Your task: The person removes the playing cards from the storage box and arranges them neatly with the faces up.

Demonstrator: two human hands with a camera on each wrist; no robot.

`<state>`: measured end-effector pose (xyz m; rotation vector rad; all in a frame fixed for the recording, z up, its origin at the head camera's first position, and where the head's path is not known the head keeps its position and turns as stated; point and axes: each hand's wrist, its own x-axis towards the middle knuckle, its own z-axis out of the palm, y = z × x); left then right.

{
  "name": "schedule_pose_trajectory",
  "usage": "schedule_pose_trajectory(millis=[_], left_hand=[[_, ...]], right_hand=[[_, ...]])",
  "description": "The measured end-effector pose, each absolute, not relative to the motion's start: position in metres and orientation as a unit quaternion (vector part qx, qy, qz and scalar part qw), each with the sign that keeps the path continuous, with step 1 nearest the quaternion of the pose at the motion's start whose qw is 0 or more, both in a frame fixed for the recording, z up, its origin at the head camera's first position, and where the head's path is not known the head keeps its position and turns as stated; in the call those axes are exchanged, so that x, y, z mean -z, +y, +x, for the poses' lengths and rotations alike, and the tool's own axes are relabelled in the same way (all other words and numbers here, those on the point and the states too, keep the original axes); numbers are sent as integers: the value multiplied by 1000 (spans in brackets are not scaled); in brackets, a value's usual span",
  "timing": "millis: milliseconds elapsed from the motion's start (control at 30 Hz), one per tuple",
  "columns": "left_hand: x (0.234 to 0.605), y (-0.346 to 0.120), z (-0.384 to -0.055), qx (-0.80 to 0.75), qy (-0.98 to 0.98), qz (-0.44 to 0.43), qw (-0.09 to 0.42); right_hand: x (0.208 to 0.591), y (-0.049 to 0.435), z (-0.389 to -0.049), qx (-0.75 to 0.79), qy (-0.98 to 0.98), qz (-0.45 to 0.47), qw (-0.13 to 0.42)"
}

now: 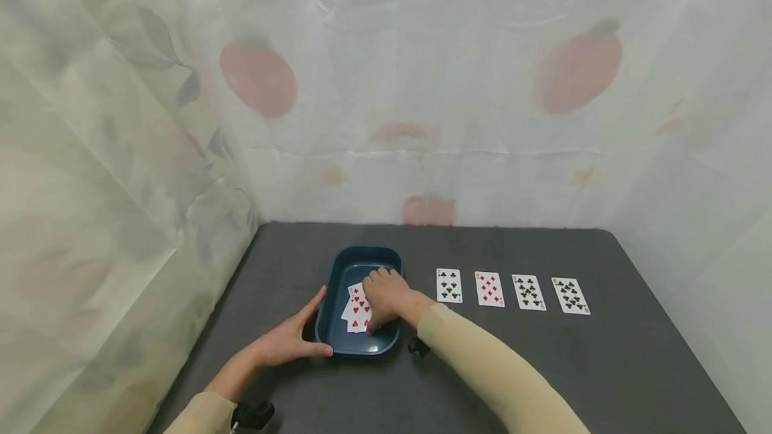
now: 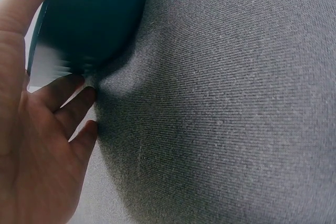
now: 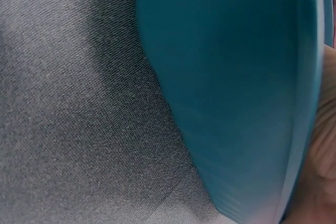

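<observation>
A dark blue tray (image 1: 322,327) with rounded corners stands left of the middle of the table. Playing cards (image 1: 354,319) lie overlapping in it, a hearts card on top. My left hand (image 1: 286,340) braces the tray's near left corner, thumb along the near rim and fingers against the left side. In the left wrist view those fingers (image 2: 76,103) are nearly straight. Inside the tray, my right hand (image 1: 386,298) bends down over the right part of the cards, thumb toward me. The right wrist view has the tray wall (image 3: 231,87) hiding its fingers; I cannot tell whether they grip a card.
To the right of the tray, several face-up cards lie in a spaced row: a black card (image 1: 449,285), a diamonds card (image 1: 489,288) and more black cards (image 1: 529,292) toward the right. The dark table (image 1: 482,367) ends at a printed curtain (image 1: 470,119) at the back.
</observation>
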<state>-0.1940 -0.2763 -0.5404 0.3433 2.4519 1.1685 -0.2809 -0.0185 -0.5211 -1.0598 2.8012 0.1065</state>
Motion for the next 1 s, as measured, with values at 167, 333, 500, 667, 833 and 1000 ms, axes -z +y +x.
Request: schedule_pose_trajectory(millis=[167,333,500,667,833,1000], left_hand=[[540,-276,-194,-421,876,120,205],[539,-276,-195,-421,875,120,207],[540,-278,-195,-422,874,119,209],[540,-278,-196,-420,876,117,207],[539,-277,-195,-416,880,122,194],[538,-276,-196,-413,882,122,190]], right_hand=[[520,-16,-281,-20,928,-364,74],[518,-12,-283,4,920,-383,78],[507,-2,-285,50,909,-408,69],[484,22,-288,97,900,-422,49],[462,64,-296,116,906,-407,31],[451,121,-302,130,920,-369,31]])
